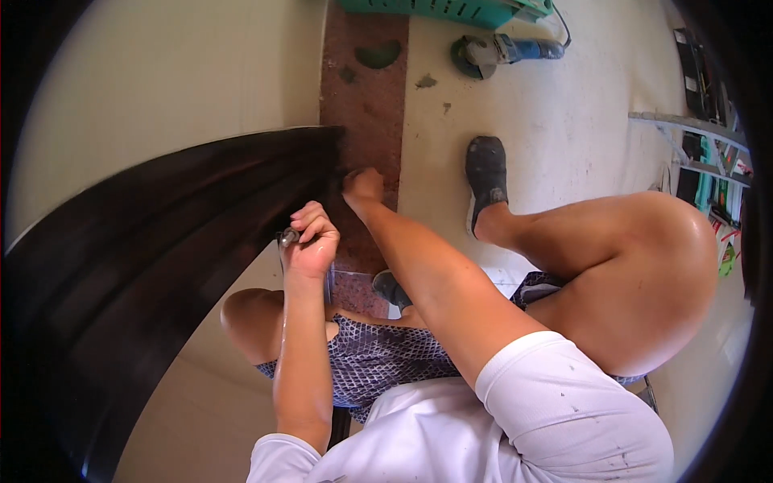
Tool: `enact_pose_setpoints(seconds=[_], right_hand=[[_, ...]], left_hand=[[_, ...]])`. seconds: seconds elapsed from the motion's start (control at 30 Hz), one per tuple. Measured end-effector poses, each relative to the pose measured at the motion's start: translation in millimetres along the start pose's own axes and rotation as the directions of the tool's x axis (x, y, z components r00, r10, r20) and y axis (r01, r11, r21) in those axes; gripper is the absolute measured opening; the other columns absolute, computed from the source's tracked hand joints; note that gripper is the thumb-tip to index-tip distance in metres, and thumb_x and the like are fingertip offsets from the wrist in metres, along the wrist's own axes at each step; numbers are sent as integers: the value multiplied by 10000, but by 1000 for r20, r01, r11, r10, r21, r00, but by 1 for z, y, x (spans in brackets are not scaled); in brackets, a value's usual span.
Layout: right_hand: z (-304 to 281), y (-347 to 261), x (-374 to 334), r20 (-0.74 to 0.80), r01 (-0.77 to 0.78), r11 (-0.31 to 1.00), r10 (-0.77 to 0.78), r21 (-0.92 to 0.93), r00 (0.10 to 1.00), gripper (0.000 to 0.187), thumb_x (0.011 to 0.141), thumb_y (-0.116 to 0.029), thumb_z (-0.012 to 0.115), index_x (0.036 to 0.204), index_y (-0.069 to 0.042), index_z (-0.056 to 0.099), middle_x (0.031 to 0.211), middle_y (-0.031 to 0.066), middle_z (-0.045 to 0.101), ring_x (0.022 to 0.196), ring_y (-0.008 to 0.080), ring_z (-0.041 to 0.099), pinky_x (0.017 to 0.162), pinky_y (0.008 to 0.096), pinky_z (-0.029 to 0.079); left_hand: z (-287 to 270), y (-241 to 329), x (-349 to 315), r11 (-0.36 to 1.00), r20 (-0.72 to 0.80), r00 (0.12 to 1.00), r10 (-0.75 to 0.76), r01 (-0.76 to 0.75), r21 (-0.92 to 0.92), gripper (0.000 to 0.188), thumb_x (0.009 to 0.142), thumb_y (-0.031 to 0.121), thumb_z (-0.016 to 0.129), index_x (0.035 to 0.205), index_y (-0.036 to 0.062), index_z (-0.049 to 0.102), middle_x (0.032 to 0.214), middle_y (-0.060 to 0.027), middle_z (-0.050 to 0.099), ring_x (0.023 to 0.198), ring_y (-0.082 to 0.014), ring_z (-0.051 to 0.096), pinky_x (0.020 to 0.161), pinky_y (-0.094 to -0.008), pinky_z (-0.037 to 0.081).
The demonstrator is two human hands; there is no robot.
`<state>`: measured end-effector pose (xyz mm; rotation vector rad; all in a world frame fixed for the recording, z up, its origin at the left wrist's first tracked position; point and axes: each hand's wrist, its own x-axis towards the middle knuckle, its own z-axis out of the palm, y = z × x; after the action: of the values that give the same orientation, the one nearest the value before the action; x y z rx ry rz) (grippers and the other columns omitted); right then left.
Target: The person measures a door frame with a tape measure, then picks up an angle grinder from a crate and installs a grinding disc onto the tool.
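A dark brown door panel (161, 233) with long grooves stands at my left, its free edge close to both hands. My left hand (312, 241) is closed round a short grey cylinder (288, 237) with a shiny round end, just in front of the door. What kind of thing it is, I cannot make out. Farther off and lower, my right hand (364, 187) is curled beside the door's edge, above a reddish stone strip (366, 105). Its fingertips and anything in them are hidden.
An angle grinder (503, 51) with a blue body lies on the pale floor at the far right, near a green plastic basket (443, 10). My dark shoe (486, 173) is right of the strip. A metal stand (692, 129) and assorted goods are along the right side.
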<state>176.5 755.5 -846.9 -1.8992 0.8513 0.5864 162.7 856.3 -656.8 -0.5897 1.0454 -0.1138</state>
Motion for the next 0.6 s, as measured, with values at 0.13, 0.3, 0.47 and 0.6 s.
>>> enact_pose_setpoints(seconds=[0.13, 0.3, 0.47, 0.6], right_hand=[[3, 2, -3, 102, -46, 998, 42, 33, 994, 184, 929, -148, 726, 955, -5, 839, 1029, 282, 781, 997, 454, 765, 895, 504, 617], [5, -3, -11, 80, -28, 998, 24, 49, 997, 138, 905, -99, 740, 931, -11, 843, 1012, 276, 784, 982, 455, 768, 877, 501, 624], [8, -10, -9, 81, -76, 996, 71, 52, 994, 102, 890, -35, 746, 873, 39, 815, 971, 287, 781, 942, 433, 780, 843, 478, 630], [-2, -12, -6, 171, -77, 996, 67, 53, 983, 95, 878, -7, 757, 832, 69, 788, 936, 304, 772, 889, 437, 779, 786, 470, 627]], left_hand=[[6, -5, -3, 999, -22, 999, 38, -38, 9, 149, 900, 2, 554, 777, 67, 501, 692, -43, 553, 541, -122, 537, 434, -233, 361], [11, -13, -4, 997, -42, 996, 77, -78, -26, 173, 872, -26, 559, 740, 69, 500, 667, -38, 536, 514, -111, 502, 423, -225, 333], [13, -16, -5, 993, -69, 993, 99, -103, -56, 168, 845, -79, 543, 757, 59, 505, 649, -34, 518, 492, -98, 478, 413, -222, 316], [14, -16, -7, 994, -62, 994, 89, -93, -55, 177, 853, -83, 537, 753, 59, 502, 639, -30, 506, 488, -94, 458, 421, -223, 300]])
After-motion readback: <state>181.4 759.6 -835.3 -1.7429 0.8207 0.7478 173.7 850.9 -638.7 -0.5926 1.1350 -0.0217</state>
